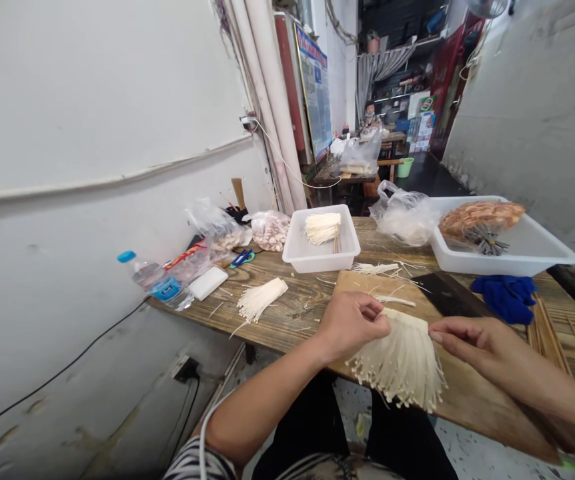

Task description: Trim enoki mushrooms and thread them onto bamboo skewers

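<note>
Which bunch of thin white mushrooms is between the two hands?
The fanned-out bunch partly over the cutting board, touched by left hand and right hand. The bunch in the smaller tub and the one on bare table lie untouched.

On the worktop (295, 317), a bottle (165, 283) is at frame left, a tub (317, 265) with mushrooms (322, 229) inside at centre, a second tub (497, 265) at right, and a mushroom fan (400, 360) over the cutting board (472, 393), lower right.

Left of centre, we spot a blue-capped bottle (167, 288), with blue-and-green scissors (242, 259) to its right on the bench (287, 327). Centre right, we've got a crumpled blue cloth (506, 298)! Up top, we see a poster (315, 90), a person (370, 121) and a green bucket (405, 168).
</note>
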Demonstrator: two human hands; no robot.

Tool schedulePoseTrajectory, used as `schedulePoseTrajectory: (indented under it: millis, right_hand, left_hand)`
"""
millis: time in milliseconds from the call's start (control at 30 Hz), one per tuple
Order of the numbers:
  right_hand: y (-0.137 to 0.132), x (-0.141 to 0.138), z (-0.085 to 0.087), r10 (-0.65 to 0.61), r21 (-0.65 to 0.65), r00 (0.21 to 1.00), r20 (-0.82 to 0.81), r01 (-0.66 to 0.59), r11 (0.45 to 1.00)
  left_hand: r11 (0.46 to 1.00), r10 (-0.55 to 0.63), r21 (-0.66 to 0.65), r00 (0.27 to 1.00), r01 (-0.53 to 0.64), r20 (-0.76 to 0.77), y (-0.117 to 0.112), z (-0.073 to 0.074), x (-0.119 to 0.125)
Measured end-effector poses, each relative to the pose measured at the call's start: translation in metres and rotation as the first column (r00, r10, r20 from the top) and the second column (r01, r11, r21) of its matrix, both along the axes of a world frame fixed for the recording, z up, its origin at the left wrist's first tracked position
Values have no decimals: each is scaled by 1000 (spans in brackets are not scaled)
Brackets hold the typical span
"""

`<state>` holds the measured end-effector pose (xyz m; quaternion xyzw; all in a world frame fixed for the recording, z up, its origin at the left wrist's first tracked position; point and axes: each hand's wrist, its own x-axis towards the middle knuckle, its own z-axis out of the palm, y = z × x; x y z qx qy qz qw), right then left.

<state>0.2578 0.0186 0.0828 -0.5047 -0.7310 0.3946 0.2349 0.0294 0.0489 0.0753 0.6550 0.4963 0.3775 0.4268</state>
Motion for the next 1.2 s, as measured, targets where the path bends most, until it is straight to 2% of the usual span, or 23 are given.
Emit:
schedulePoseTrajectory:
  millis: [300,400,500,600,667,767,867,1200]
  right_hand:
    - [-8,-1,-8,-10,0,998,-57,10,1000]
    - [-5,1,-11,8,29,1000,-20,-8,1000]
    - [0,-2,-7,6,59,998,68,-10,998]
    - [5,-12,3,98,74,987,125,-107,991]
    - [8,-21,7,109,141,984,140,-129,982]
    - [10,-34,7,19,253,991,133,-52,966]
    - [12,-42,5,-84,314,989,119,43,948]
    - [14,-57,-5,-190,349,982,1,177,920]
  left_hand:
    - [999,4,-36,999,-2,44,-3,-1,0]
    - [999,-20,-39,998,22,64,-2,0,-1]
    - [999,-49,4,998,49,43,-3,1,1]
    - [996,-77,55,997,76,19,-5,4,4]
    - [991,-103,82,995,102,10,-6,7,4]
    - [982,-153,112,988,153,-12,-8,10,5]
    - [981,-144,129,989,148,-44,-9,11,5]
    - [992,-21,128,999,18,25,-5,-8,10]
